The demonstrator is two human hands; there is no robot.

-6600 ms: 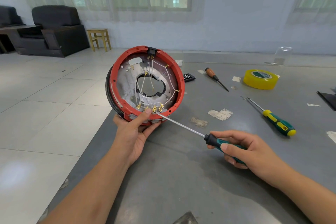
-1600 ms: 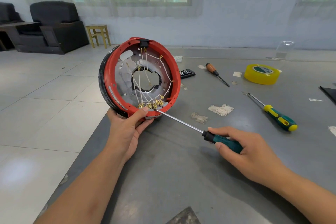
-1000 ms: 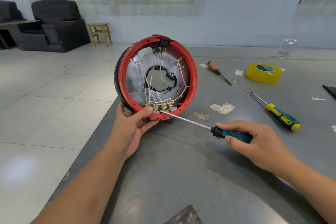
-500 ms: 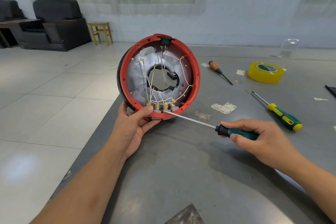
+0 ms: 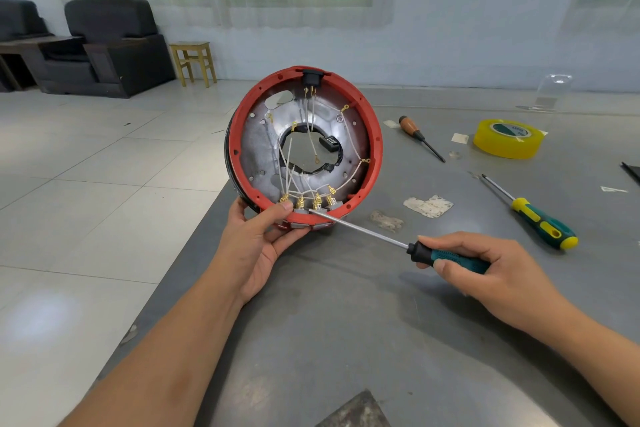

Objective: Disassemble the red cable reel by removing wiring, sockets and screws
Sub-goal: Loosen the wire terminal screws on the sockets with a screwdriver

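The red cable reel [image 5: 375, 135] stands on edge at the grey table's left edge, its open side facing me. Inside are a metal plate, white wires [image 5: 294, 166] and several gold terminals [image 5: 313, 201] along the bottom. A black socket part [image 5: 311, 77] sits at the top of the rim. My left hand [image 5: 258, 239] grips the reel's bottom rim, thumb on the red edge. My right hand [image 5: 485, 263] holds a green-handled screwdriver [image 5: 446, 255]; its tip reaches the terminals at the bottom.
On the grey table [image 5: 381, 322] lie a green-and-yellow screwdriver [image 5: 540, 222], a wooden-handled screwdriver [image 5: 415, 133], a yellow tape roll [image 5: 507, 139] and tape scraps [image 5: 427, 206]. A clear plastic cover [image 5: 550, 94] stands at the far right. Tiled floor, black armchairs and a stool lie beyond the left edge.
Over the earlier frames the reel turned and shifted slightly right in my left hand. The screwdriver tip stays at the bottom terminals, now a little further right along the row.
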